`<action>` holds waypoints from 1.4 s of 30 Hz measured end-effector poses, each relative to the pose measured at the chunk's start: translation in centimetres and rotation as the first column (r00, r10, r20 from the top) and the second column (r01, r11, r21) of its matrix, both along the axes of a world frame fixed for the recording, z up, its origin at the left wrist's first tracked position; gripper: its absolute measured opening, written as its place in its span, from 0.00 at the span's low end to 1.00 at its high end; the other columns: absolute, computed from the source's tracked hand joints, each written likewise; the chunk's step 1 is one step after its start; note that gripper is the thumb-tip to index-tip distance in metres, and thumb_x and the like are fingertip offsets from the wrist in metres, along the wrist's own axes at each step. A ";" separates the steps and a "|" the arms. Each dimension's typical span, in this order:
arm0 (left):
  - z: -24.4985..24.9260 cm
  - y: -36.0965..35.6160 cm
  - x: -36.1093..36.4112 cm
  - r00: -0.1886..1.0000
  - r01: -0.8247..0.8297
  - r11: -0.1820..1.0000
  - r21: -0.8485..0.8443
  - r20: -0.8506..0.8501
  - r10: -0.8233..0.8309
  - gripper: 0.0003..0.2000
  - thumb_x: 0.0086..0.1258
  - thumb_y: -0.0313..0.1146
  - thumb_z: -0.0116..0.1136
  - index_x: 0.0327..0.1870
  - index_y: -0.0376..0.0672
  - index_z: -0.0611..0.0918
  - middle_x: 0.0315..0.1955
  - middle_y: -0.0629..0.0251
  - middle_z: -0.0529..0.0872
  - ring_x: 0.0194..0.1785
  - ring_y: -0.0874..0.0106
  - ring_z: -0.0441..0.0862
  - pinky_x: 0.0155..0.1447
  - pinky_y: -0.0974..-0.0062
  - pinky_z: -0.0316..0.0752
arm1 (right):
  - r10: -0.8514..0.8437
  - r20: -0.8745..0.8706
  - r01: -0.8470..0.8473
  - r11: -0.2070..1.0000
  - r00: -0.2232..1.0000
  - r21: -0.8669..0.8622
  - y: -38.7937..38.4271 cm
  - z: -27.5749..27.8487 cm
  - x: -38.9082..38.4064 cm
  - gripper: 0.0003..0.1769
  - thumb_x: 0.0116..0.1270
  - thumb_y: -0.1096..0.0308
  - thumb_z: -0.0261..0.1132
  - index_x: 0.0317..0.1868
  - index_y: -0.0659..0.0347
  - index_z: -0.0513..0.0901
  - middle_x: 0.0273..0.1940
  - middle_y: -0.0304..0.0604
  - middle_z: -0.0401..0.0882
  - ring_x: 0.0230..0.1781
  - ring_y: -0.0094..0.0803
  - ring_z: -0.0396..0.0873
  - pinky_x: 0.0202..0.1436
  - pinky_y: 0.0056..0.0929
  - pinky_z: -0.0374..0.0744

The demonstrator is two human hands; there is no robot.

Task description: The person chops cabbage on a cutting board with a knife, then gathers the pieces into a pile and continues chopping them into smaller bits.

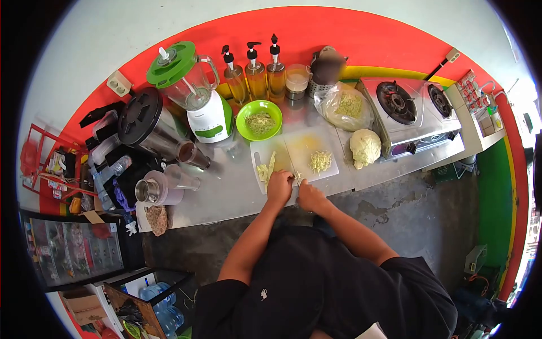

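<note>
Grip unreadable on both: left hand (pixel 279 186) and right hand (pixel 309 196) huddle together at the cutting board's (pixel 305 144) near edge, cabbage strips (pixel 264 169) just left.

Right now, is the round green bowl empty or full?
Partly filled: the round green bowl holds a low heap of pale shredded vegetable, its rim showing.

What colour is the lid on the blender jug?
Green: the round plastic blender lid, with a white cap, shows best in the head view.
</note>
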State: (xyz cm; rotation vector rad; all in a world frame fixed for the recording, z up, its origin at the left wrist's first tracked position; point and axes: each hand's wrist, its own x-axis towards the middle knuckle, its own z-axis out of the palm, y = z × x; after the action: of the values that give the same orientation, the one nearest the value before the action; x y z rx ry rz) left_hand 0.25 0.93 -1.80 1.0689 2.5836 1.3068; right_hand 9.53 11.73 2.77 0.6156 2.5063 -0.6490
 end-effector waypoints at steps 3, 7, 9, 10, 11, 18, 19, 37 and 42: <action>-0.1 0.1 0.2 1.000 -0.013 1.000 0.002 0.019 0.013 0.02 0.58 0.23 0.63 0.31 0.38 0.85 0.31 0.53 0.85 0.40 0.50 0.80 0.47 0.57 0.74 | -0.031 -0.048 0.032 0.999 0.998 0.024 -0.3 -1.0 0.0 0.24 0.65 0.65 0.65 0.54 0.73 0.68 0.49 0.70 0.83 0.53 0.64 0.83 0.58 0.55 0.80; 0.2 -0.1 0.3 1.000 -0.010 1.000 -0.022 -0.012 0.010 0.03 0.60 0.24 0.63 0.33 0.38 0.85 0.33 0.53 0.84 0.42 0.50 0.79 0.48 0.58 0.74 | -0.009 -0.033 0.009 1.000 0.999 0.003 0.7 0.2 -1.3 0.25 0.66 0.68 0.65 0.56 0.73 0.67 0.49 0.68 0.84 0.52 0.61 0.85 0.56 0.51 0.83; 0.5 -0.3 0.5 1.000 -0.004 1.000 -0.014 -0.005 0.004 0.03 0.60 0.24 0.62 0.33 0.38 0.85 0.33 0.53 0.84 0.43 0.50 0.79 0.48 0.58 0.74 | 0.017 -0.036 -0.017 1.000 0.999 0.001 0.6 0.6 -1.0 0.25 0.66 0.68 0.65 0.56 0.73 0.67 0.48 0.68 0.84 0.51 0.62 0.85 0.56 0.51 0.83; 0.5 -0.3 0.4 1.000 -0.004 1.000 -0.001 0.002 0.004 0.03 0.61 0.24 0.62 0.33 0.39 0.86 0.34 0.53 0.84 0.43 0.50 0.79 0.49 0.58 0.74 | 0.006 -0.019 -0.006 1.000 1.000 -0.015 0.3 0.5 -0.6 0.25 0.65 0.66 0.65 0.56 0.73 0.66 0.49 0.69 0.83 0.52 0.63 0.84 0.56 0.53 0.82; 0.6 -0.4 0.5 1.000 -0.005 1.000 0.000 0.002 0.005 0.03 0.61 0.24 0.62 0.33 0.39 0.86 0.34 0.53 0.84 0.43 0.50 0.79 0.49 0.58 0.74 | -0.003 0.000 0.003 1.000 1.000 -0.029 0.0 0.5 -0.2 0.26 0.65 0.65 0.66 0.55 0.73 0.66 0.49 0.71 0.83 0.52 0.64 0.83 0.57 0.55 0.81; 0.8 -1.1 0.9 0.998 0.039 0.998 -0.040 -0.057 -0.041 0.05 0.63 0.25 0.60 0.35 0.39 0.87 0.35 0.56 0.85 0.45 0.51 0.79 0.52 0.57 0.75 | -0.056 -0.032 0.056 0.998 0.998 -0.008 -0.3 0.0 -1.0 0.27 0.65 0.65 0.66 0.56 0.74 0.66 0.49 0.70 0.83 0.53 0.63 0.83 0.58 0.53 0.81; 0.9 -1.3 0.8 0.996 0.067 0.996 -0.062 -0.057 -0.070 0.05 0.64 0.25 0.60 0.35 0.39 0.87 0.35 0.56 0.85 0.45 0.51 0.79 0.52 0.57 0.76 | -0.035 -0.035 0.035 0.999 0.999 -0.002 -0.1 0.2 -1.1 0.26 0.66 0.66 0.65 0.56 0.74 0.67 0.48 0.69 0.83 0.52 0.63 0.83 0.57 0.53 0.81; -0.4 0.0 0.4 0.993 -0.086 0.995 -0.040 0.083 0.089 0.04 0.61 0.21 0.59 0.33 0.38 0.85 0.32 0.50 0.85 0.40 0.48 0.82 0.46 0.54 0.77 | -0.026 -0.038 0.026 1.000 0.999 0.016 -0.5 -1.0 -0.6 0.24 0.66 0.65 0.65 0.54 0.71 0.67 0.48 0.70 0.83 0.52 0.64 0.83 0.57 0.56 0.80; -0.5 0.6 0.6 0.968 -0.187 0.979 -0.078 0.153 0.198 0.03 0.61 0.22 0.60 0.32 0.38 0.84 0.32 0.48 0.86 0.39 0.47 0.84 0.44 0.53 0.78 | 0.033 -0.052 -0.035 0.998 0.998 -0.051 0.9 0.4 -1.8 0.23 0.68 0.64 0.63 0.55 0.70 0.67 0.49 0.69 0.83 0.53 0.63 0.83 0.58 0.56 0.79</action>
State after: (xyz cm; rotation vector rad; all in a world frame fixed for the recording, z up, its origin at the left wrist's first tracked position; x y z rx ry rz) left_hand 0.81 1.55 -2.34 0.6861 2.6402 1.2789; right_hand 7.76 12.65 3.18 0.5428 2.5322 -0.7238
